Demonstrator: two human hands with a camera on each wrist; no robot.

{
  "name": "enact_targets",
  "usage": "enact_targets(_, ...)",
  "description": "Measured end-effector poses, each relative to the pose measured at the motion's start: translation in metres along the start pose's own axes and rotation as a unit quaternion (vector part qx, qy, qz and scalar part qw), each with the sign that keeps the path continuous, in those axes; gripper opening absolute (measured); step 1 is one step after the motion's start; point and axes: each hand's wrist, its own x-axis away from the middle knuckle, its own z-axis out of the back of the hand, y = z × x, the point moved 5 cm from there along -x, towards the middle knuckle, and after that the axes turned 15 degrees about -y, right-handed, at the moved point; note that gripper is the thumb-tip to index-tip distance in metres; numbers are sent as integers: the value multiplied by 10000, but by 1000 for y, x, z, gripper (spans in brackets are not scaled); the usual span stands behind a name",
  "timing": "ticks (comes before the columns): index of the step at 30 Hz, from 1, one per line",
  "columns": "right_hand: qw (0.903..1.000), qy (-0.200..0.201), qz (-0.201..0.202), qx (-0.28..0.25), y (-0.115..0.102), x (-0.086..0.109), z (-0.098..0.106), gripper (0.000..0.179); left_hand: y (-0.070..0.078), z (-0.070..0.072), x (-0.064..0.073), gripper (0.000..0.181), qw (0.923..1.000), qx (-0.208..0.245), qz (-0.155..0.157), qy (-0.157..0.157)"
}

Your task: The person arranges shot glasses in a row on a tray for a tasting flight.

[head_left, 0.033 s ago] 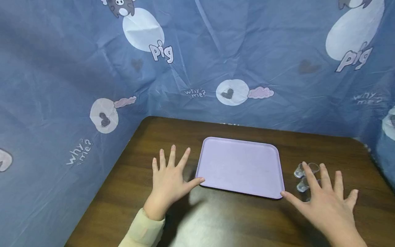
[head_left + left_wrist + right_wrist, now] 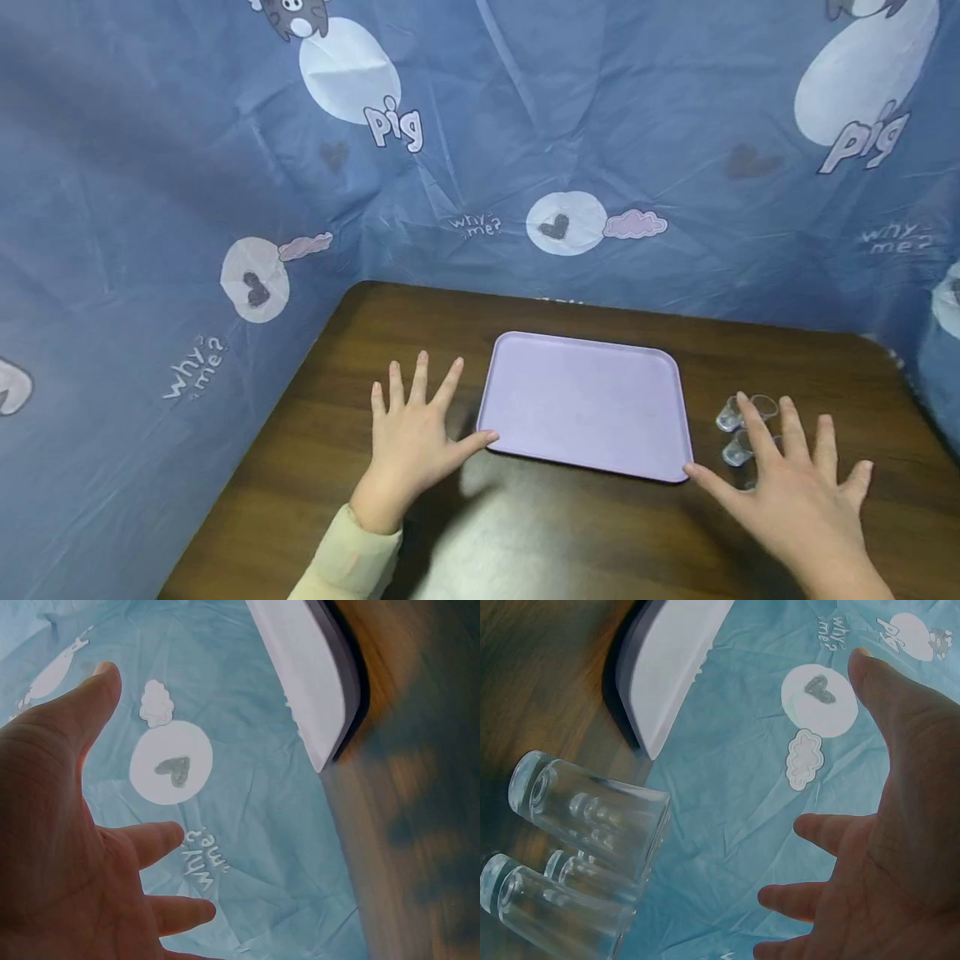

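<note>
Near two spread hands (image 2: 412, 442) sit one tray (image 2: 585, 407), at least three glasses (image 2: 596, 814).

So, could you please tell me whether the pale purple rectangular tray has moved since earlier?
No: judged in the head view against the far edge of the dark brown wooden table, the tray shows no shift either way.

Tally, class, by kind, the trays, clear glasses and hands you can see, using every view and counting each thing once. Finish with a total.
Lilac tray: 1
Clear glasses: 3 visible, clearest in the right wrist view
Hands: 2, the left hand and the right hand
Total: 6
</note>
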Motion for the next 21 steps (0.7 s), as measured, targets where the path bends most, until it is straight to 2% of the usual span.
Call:
enact_targets(6, 9999, 120, 19, -60, 0, 1, -2, 114, -4, -1, -3, 109, 9997, 187, -56, -143)
enact_targets(10, 9995, 226, 130, -174, 0, 4, -3, 113, -4, -5, -6, 108, 9960, 742, -332, -368)
enact_targets(13, 9980, 366, 361, -378, 1, 7, -3, 110, -2, -9, -11, 109, 9863, 1390, -725, -506)
enact_targets(17, 9946, 552, 607, -630, 6, 9, -4, 107, 2, -15, -20, 111, 9653, 2220, -1167, -732)
enact_targets(19, 9931, 646, 677, -714, 10, 8, -3, 106, 4, -19, -26, 112, 9559, 2489, -1305, -848)
enact_targets(21, 9918, 716, 740, -752, 14, 7, -1, 106, 5, -22, -31, 113, 9502, 2626, -1391, -939)
